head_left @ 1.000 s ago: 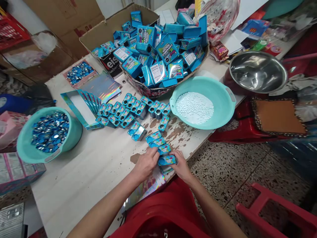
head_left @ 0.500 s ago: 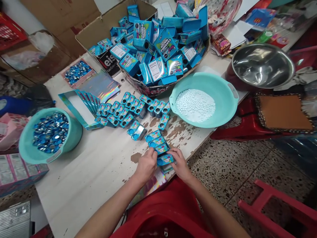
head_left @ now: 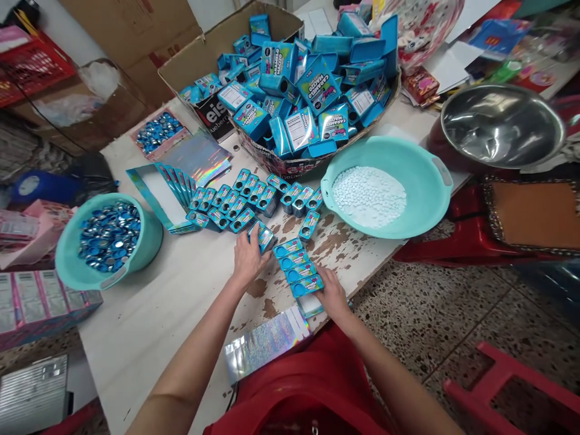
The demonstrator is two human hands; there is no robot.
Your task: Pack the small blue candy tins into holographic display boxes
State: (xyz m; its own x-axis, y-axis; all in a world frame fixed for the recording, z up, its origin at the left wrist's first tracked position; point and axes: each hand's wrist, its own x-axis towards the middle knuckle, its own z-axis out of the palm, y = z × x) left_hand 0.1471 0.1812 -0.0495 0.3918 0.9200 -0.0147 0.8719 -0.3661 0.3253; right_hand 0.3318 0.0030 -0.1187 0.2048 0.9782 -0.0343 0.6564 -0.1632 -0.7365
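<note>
Several blue tins with closed round lids (head_left: 299, 272) lie in a row in a tray near the table's front edge. My right hand (head_left: 333, 293) rests against the right end of the nearest tin, its fingers bent around that side. Further left, my left hand (head_left: 248, 257) has its fingers on a blue tin (head_left: 263, 237) at the near end of the open tins. Behind it stand several tins with dark round openings (head_left: 233, 202). One more tin (head_left: 309, 225) stands apart, between the row and the green bowl.
A green bowl of white candies (head_left: 430, 199) stands at the right, a green tub of blue caps (head_left: 151, 232) at the left. Behind are a carton of blue tins (head_left: 181, 66) and a steel bowl (head_left: 498, 127). Holographic sheets (head_left: 267, 344) lie near the front edge.
My left hand has left the lidded row and moved up and left to a tin by the open group. The nearest lidded tin now sits against the others. The view has shifted slightly.
</note>
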